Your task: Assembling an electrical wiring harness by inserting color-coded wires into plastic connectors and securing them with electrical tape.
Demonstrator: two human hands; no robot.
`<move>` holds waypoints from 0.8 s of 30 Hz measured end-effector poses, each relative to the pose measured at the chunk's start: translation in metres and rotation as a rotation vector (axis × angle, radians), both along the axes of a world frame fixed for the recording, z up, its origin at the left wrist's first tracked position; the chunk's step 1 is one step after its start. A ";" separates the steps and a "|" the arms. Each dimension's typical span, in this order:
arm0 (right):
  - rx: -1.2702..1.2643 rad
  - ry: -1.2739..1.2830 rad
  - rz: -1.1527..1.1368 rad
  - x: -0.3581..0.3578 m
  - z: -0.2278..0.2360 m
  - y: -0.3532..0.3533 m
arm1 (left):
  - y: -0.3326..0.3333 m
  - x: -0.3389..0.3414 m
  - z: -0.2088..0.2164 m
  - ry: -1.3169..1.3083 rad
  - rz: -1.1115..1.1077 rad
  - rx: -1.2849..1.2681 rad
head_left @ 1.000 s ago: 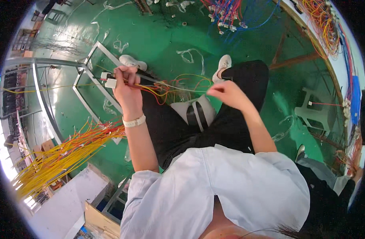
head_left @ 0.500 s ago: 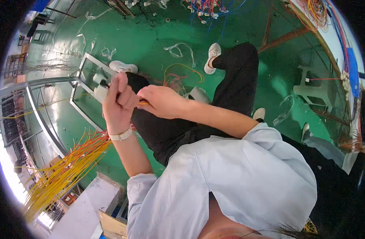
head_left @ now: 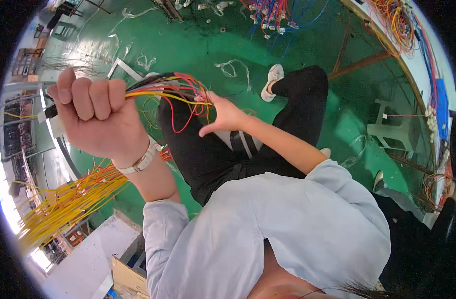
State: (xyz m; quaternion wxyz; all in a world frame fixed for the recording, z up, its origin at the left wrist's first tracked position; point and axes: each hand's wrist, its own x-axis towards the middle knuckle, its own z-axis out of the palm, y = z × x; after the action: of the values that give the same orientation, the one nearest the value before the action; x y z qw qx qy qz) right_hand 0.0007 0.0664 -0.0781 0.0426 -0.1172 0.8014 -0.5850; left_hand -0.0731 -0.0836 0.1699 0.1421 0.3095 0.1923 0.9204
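Note:
My left hand (head_left: 98, 109), a pale watch on its wrist, is raised and closed in a fist around a wire bundle (head_left: 161, 89). Red, yellow and black wires run out of the fist to the right and droop in loops. At their far end is my right hand (head_left: 227, 113), thumb stretched away from the fingers. Its fingers touch or lie just behind the wires; which, I cannot tell. Beyond the left fist a white and black piece (head_left: 51, 115) sticks out, partly hidden by the hand.
Long yellow and red wires (head_left: 81, 197) hang in a thick bunch at the left. A metal frame (head_left: 126, 70) stands behind my left hand. Blue and red wires with white connectors (head_left: 273, 17) hang at the top. A plastic stool (head_left: 399, 127) stands at the right, near another person's leg (head_left: 395, 197).
My hands were close together, the right one pinching by the left. Now the left has moved left and nearer, the right has opened, and the wire bundle shows between them.

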 end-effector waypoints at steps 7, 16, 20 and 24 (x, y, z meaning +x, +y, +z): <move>-0.225 0.027 -0.071 -0.028 0.007 -0.028 | 0.003 0.005 0.011 0.092 0.145 0.064; -0.540 -0.502 0.419 0.006 -0.025 -0.017 | -0.069 -0.079 -0.019 -0.047 0.311 -0.009; -0.760 -0.623 0.121 0.030 -0.046 0.072 | -0.216 -0.137 -0.066 -0.291 0.548 0.020; -1.020 -0.771 -0.070 0.023 -0.050 0.119 | -0.230 -0.113 -0.126 -0.350 0.705 -0.070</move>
State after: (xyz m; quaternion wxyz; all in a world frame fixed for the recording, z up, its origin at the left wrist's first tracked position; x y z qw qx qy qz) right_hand 0.0240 0.1852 -0.1285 0.2476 0.1225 0.3526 -0.8941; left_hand -0.1864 -0.3139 0.0435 -0.1414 0.0577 0.2909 0.9445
